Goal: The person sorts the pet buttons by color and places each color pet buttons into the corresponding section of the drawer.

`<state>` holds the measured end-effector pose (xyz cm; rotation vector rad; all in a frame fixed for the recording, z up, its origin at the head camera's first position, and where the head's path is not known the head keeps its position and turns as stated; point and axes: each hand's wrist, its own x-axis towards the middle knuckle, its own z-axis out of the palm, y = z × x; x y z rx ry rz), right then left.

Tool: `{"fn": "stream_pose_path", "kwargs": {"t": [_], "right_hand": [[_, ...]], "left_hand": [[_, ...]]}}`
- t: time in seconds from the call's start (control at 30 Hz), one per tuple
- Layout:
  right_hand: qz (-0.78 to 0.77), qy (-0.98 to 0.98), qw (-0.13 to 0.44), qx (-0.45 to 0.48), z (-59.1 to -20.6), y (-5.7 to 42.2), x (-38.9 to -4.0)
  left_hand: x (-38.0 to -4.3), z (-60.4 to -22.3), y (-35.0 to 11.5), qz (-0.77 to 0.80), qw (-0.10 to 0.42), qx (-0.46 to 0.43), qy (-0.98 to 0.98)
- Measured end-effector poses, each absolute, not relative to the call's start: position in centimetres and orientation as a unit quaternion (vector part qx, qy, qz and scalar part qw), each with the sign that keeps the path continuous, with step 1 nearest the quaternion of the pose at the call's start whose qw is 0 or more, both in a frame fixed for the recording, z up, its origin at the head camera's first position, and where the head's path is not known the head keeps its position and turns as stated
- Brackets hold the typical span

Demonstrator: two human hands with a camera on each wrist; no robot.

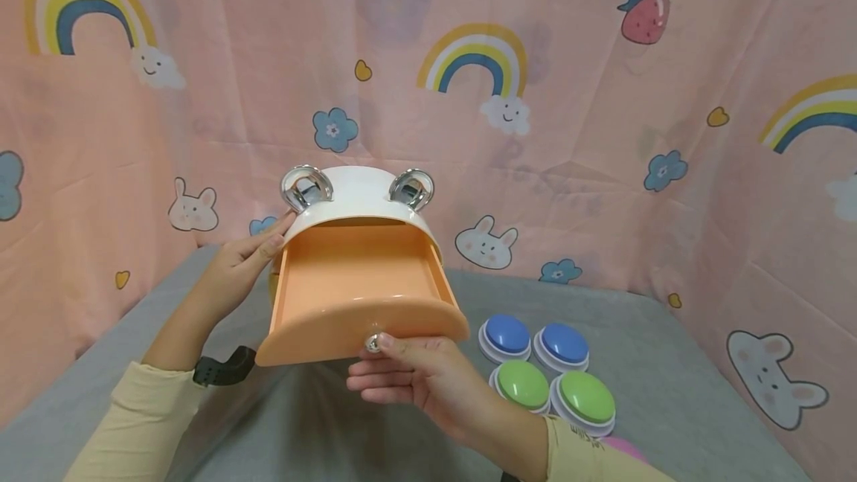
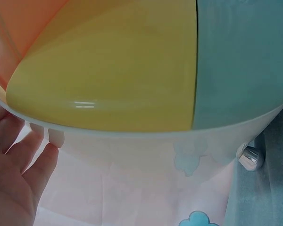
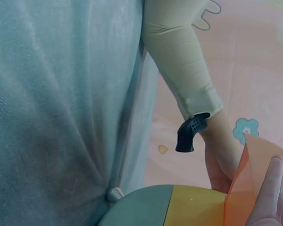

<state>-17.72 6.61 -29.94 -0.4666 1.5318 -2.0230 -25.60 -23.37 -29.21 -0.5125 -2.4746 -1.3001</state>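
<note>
A rounded mini drawer cabinet (image 1: 361, 190) with a white shell and two silver ears stands before me. Its top orange drawer (image 1: 355, 262) is pulled well out, and the bare inside shows. My right hand (image 1: 435, 378) pinches the drawer's silver knob (image 1: 373, 344), thumb on top. Against the cabinet's left side rests my left hand (image 1: 241, 262), its fingers extended along the white shell. The left wrist view shows a yellow drawer (image 2: 108, 70) and a teal drawer (image 2: 245, 61), both closed, plus a silver foot (image 2: 251, 158).
To the right of the cabinet, two blue push buttons (image 1: 506, 335) and two green ones (image 1: 522, 385) sit on the grey cloth (image 1: 656, 363). A pink one (image 1: 623, 447) is partly hidden by my right sleeve. A patterned pink curtain (image 1: 576, 184) hangs behind.
</note>
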Motion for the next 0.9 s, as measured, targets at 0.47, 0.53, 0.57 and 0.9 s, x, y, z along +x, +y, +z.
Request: {"fn": "stream_pose_path", "kwargs": {"t": [0.47, 0.53, 0.57, 0.9], "right_hand": [[-0.751, 0.571, 0.28, -0.177, -30.07, 6.72, -17.8], [-0.751, 0.569, 0.281, -0.18, -30.09, 6.75, -17.8], [-0.752, 0.568, 0.281, -0.181, -30.1, 6.76, -17.8], [-0.739, 0.584, 0.285, -0.177, -30.11, 6.88, -17.92]], "left_hand": [[-25.52, -29.17, -23.27, -0.45, 0.154, -0.182, -0.861], [-25.49, -29.14, -23.27, -0.449, 0.153, -0.183, -0.861], [-25.46, -29.12, -23.27, -0.45, 0.152, -0.182, -0.861], [-25.3, -28.98, -23.17, -0.444, 0.157, -0.184, -0.863]]}}
